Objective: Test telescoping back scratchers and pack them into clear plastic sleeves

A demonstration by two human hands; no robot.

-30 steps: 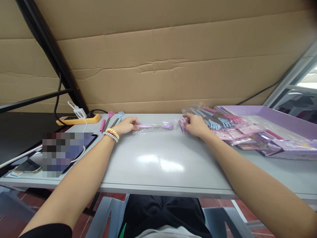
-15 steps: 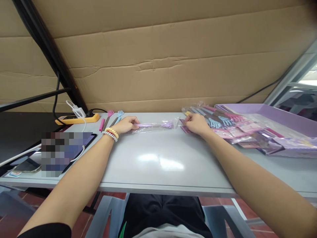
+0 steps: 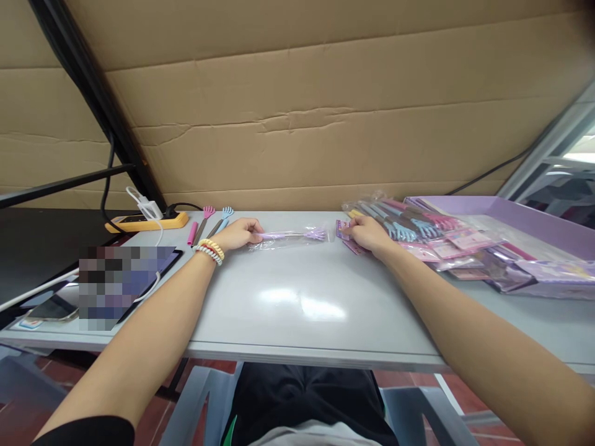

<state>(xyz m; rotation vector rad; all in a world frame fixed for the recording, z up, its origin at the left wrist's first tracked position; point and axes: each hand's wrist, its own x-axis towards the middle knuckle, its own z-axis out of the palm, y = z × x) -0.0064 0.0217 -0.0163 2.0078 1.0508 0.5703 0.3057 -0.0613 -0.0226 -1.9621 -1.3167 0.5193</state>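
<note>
My left hand (image 3: pixel 239 233) pinches the handle end of a purple claw-shaped scratcher (image 3: pixel 297 234) that lies flat on the grey table (image 3: pixel 297 303), partly inside a clear plastic sleeve (image 3: pixel 274 243). My right hand (image 3: pixel 367 234) rests a short way right of the scratcher's claw head, fingers closed on a small purple printed card (image 3: pixel 348 238). Several bracelets circle my left wrist.
A pile of bagged pink and blue scratchers (image 3: pixel 400 220) and printed cards lies at right, before a lilac tray (image 3: pixel 520 226). Loose pink (image 3: pixel 204 220) and blue (image 3: pixel 222 219) scratchers, a yellow power strip (image 3: pixel 146 223) and a tablet (image 3: pixel 125 275) sit at left. Cardboard wall behind.
My right hand drew slightly back to the right with the card, leaving a small gap to the claw head. The left hand stayed put on the handle.
</note>
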